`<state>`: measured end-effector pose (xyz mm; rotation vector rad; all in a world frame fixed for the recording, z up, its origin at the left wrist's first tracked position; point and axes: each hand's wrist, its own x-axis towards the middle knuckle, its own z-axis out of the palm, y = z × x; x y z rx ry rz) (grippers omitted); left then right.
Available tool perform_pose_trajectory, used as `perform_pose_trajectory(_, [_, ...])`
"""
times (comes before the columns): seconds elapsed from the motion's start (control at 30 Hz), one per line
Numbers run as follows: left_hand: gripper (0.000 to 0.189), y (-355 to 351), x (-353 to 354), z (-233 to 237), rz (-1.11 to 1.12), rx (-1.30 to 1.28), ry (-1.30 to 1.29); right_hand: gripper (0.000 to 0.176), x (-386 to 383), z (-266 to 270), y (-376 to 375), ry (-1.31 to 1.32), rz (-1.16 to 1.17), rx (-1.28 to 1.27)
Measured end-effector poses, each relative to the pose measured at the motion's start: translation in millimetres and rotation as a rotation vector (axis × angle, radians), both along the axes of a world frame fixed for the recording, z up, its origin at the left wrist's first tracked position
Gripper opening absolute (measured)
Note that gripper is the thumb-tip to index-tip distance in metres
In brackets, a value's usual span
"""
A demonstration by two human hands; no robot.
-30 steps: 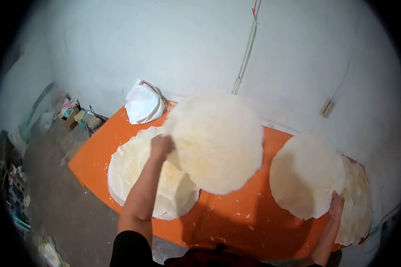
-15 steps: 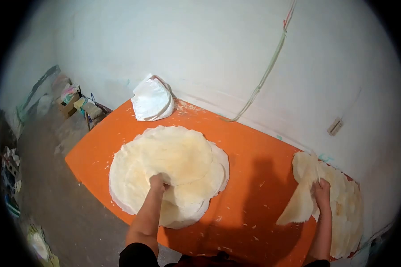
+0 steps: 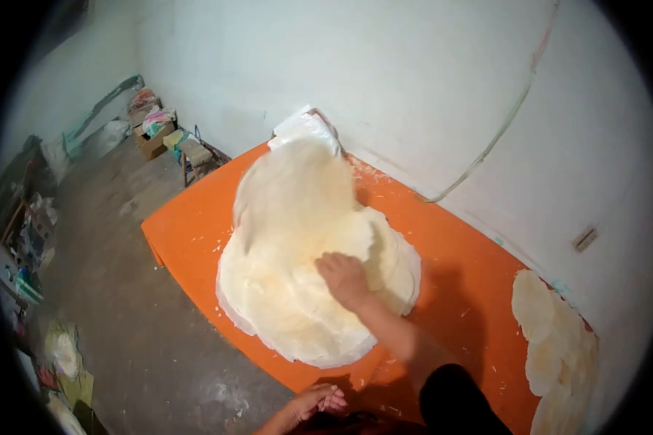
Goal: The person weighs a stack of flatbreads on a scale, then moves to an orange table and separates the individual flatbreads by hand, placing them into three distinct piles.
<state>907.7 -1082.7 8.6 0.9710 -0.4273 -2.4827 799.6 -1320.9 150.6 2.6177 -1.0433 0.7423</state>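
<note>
A broad pile of thin, pale, round flatbread-like sheets (image 3: 297, 304) lies on the orange tabletop. My right hand (image 3: 343, 281) is over its middle, fingers closed on the near part of a thin pale sheet (image 3: 294, 185). That sheet is blurred, its far part spread up and away toward the white bundle. Close to my body, at the table's front edge, my left hand (image 3: 318, 401) is held with curled fingers and nothing visible in them. More pale sheets (image 3: 548, 333) overlap at the table's right end.
A white bag or cloth bundle (image 3: 305, 129) sits at the table's far corner against the wall (image 3: 384, 72). A cord (image 3: 479, 159) hangs down the wall. Boxes and bags (image 3: 152, 134) stand on the floor at far left, with clutter along the left side.
My right hand has brought the sheet from the right-hand group over to the big pile. My left hand has left the pile and drawn back to my body. The view has shifted left.
</note>
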Motion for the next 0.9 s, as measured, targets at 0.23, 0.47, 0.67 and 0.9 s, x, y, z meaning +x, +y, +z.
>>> perform_pose_trajectory(0.23, [0.031,34.5,13.3,-4.8,0.085,0.060,-0.046,0.033,10.4,-105.6,26.1,0.203,-0.127,0.225])
perform_pose_trajectory(0.47, [0.023,-10.0,-58.0,44.6,-0.140,-0.190,-0.142,0.041,-80.2,-89.0,58.2,-0.003,-0.226,0.595])
perform_pose_trajectory(0.67, [0.022,-6.0,-193.6,21.5,-0.141,-1.065,-0.561,0.033,-318.7,-79.5,132.9,-0.194,-0.666,0.959])
perform_pose_trajectory(0.9, [0.068,32.3,-318.7,-12.6,-0.445,-1.776,-1.376,0.033,-586.9,-169.5,255.2,-0.548,-1.132,0.510])
